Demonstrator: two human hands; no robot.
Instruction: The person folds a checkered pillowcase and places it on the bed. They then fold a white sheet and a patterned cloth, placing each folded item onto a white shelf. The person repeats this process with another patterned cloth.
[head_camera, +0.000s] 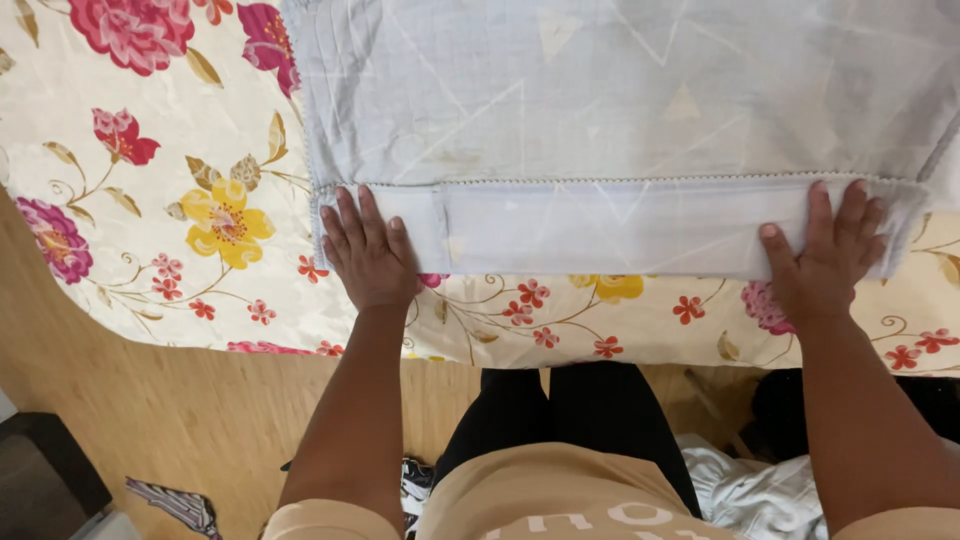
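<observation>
Both hands, left (368, 255) & right (825, 262), flat on grey cloth (620, 100) near edge.

Packages, labels, signs, screens: none in view anywhere in the frame, from the upper left corner down to the lower right, on any surface shown.

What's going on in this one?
A person stands at a bed covered with a floral sheet and presses both hands flat on the near hem of a pale blue cloth spread over it. The left hand lies on the hem's left corner, the right hand near its right end. Loose clothes lie on the wooden floor by the person's legs.
</observation>
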